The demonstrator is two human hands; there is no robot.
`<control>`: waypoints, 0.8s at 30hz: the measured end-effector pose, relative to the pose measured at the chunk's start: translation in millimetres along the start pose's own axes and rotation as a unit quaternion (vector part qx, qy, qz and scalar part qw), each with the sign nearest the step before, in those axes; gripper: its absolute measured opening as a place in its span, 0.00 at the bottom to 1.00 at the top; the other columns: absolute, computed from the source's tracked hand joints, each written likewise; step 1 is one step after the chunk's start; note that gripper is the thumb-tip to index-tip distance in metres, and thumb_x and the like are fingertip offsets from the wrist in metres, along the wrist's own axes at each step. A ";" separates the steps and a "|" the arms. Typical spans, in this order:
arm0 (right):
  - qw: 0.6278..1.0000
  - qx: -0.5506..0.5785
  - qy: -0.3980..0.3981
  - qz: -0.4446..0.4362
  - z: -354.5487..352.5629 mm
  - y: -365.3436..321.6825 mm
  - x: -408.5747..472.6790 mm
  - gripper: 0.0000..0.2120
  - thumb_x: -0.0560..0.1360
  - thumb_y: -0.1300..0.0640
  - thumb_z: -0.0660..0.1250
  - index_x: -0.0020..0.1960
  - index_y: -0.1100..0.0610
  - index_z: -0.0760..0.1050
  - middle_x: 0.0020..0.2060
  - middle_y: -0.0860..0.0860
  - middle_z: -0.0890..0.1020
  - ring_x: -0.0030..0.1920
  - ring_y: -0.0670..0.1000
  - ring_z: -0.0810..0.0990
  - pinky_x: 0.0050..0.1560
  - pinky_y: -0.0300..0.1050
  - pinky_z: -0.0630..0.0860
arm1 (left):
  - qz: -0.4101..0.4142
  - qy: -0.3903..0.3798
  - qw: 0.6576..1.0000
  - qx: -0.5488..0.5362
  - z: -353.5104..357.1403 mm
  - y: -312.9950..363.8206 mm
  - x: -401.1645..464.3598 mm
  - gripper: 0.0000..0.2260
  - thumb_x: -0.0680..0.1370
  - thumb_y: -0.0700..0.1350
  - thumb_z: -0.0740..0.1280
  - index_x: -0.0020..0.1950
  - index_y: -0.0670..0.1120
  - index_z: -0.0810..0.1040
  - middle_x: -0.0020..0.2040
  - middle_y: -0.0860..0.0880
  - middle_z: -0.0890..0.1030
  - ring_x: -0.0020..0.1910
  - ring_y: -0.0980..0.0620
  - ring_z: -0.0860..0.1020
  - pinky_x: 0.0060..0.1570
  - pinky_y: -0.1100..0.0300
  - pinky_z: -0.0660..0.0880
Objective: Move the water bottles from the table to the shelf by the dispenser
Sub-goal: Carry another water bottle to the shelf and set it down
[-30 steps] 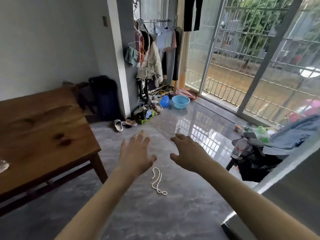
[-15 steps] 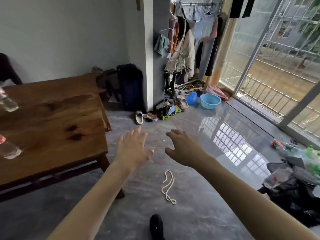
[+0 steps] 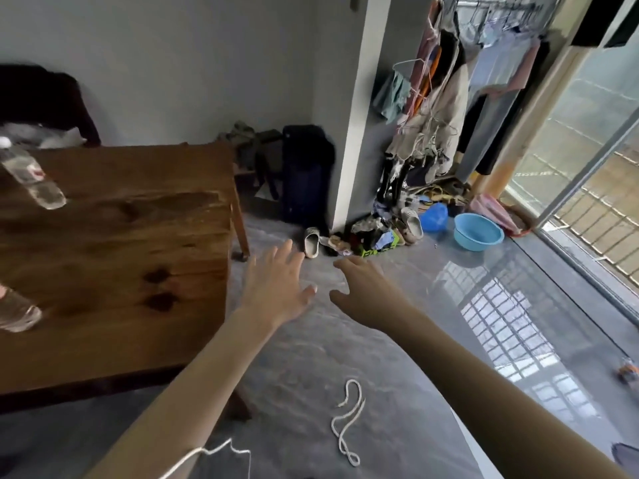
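Two clear plastic water bottles stand on the brown wooden table (image 3: 138,257) at the far left. One water bottle (image 3: 33,176) with a white cap and red label is near the table's back left. The other bottle (image 3: 15,311) is cut off by the left edge. My left hand (image 3: 276,288) is stretched out, fingers spread and empty, just right of the table's right edge. My right hand (image 3: 366,292) hovers beside it over the floor, fingers loosely bent, holding nothing. No shelf or dispenser is in view.
A white cord (image 3: 347,421) lies on the grey floor below my hands. Shoes and clutter (image 3: 373,236) sit by the pillar, with a blue basin (image 3: 477,231) and hanging clothes (image 3: 442,98) behind. A dark chair (image 3: 45,98) stands behind the table. Sliding glass door at right.
The view has swung left, so more of the table and both bottles came into sight. Both hands stay outstretched and empty, now closer to the table's right edge.
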State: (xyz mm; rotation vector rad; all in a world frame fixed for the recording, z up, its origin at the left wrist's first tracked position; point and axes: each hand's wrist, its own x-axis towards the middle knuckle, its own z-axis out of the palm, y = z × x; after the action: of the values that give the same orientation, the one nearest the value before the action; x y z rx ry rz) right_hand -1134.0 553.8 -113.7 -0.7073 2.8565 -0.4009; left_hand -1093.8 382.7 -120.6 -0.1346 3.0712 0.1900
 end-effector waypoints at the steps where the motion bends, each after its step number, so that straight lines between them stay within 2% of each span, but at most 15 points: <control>1: 1.000 -0.004 -0.004 -0.008 1.2 0.1 11.3 0.28 0.77 0.48 0.65 0.74 0.54 0.66 0.72 0.52 0.70 0.69 0.56 0.69 0.64 0.54 0.71 | -0.006 -0.003 1.000 -0.001 1.0 -4.6 7.5 0.34 0.81 0.64 0.62 0.82 0.52 0.58 0.85 0.47 0.54 0.83 0.45 0.54 0.79 0.40 0.54; 7: 0.998 -0.010 -0.020 -0.050 5.0 -0.9 82.1 0.28 0.76 0.46 0.64 0.74 0.53 0.65 0.72 0.51 0.70 0.70 0.55 0.69 0.61 0.53 0.72 | -0.061 -0.018 0.998 0.009 4.0 -37.4 49.7 0.34 0.80 0.65 0.62 0.82 0.52 0.59 0.84 0.47 0.55 0.82 0.45 0.57 0.78 0.41 0.57; 13: 0.995 0.004 -0.046 -0.093 1.9 11.8 155.3 0.26 0.76 0.48 0.64 0.72 0.55 0.67 0.69 0.53 0.72 0.68 0.57 0.70 0.62 0.58 0.73 | -0.111 -0.040 0.993 -0.002 5.4 -50.8 97.5 0.34 0.81 0.65 0.61 0.83 0.52 0.57 0.85 0.48 0.52 0.83 0.45 0.54 0.79 0.41 0.54; 19: 0.990 -0.001 -0.047 -0.132 -12.7 41.7 240.4 0.27 0.76 0.47 0.63 0.72 0.53 0.67 0.66 0.52 0.73 0.65 0.57 0.72 0.57 0.52 0.73 | -0.156 -0.039 0.987 0.008 5.5 -47.9 174.0 0.34 0.81 0.65 0.61 0.83 0.53 0.56 0.85 0.48 0.53 0.83 0.45 0.54 0.79 0.42 0.55; 24: 0.985 0.003 -0.070 -0.158 -36.4 70.7 310.4 0.26 0.76 0.48 0.64 0.72 0.53 0.66 0.66 0.52 0.73 0.66 0.56 0.71 0.59 0.55 0.74 | -0.170 -0.026 0.985 0.007 -2.1 -41.8 249.2 0.34 0.81 0.67 0.60 0.82 0.53 0.56 0.85 0.48 0.53 0.83 0.45 0.55 0.78 0.41 0.57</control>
State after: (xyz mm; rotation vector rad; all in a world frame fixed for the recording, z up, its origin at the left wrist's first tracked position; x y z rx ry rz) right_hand -1443.7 473.5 -131.4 -1.1461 2.6141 -0.3833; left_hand -1338.0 320.4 -140.1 -0.6336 2.9361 0.1512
